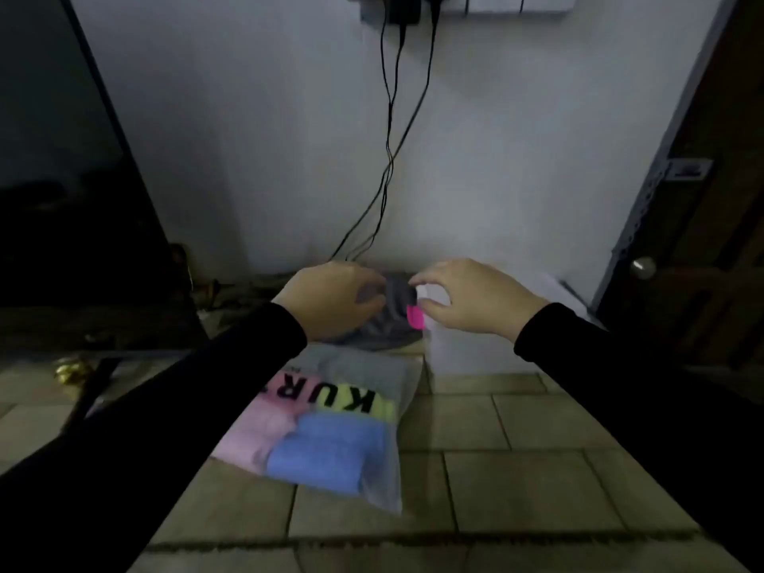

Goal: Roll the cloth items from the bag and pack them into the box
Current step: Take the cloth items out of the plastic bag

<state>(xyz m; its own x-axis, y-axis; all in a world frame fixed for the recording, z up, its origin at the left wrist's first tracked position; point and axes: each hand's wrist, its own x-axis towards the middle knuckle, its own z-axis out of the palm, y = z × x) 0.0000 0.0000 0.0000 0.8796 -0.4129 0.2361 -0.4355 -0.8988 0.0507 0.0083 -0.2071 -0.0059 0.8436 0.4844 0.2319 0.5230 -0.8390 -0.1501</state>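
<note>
I saw both arms in black sleeves reaching forward over a tiled surface. My left hand [330, 299] gripped a soft, crumpled dark grey cloth [388, 320], fingers curled into it. My right hand [467, 299] pinched its bright pink tab [414, 317] at the cloth's edge. Nearer me lay one frosted, translucent plastic bag [372, 411], holding folded cloths: one pink, one blue, one grey. One white box [467, 357] stood beneath my right hand.
</note>
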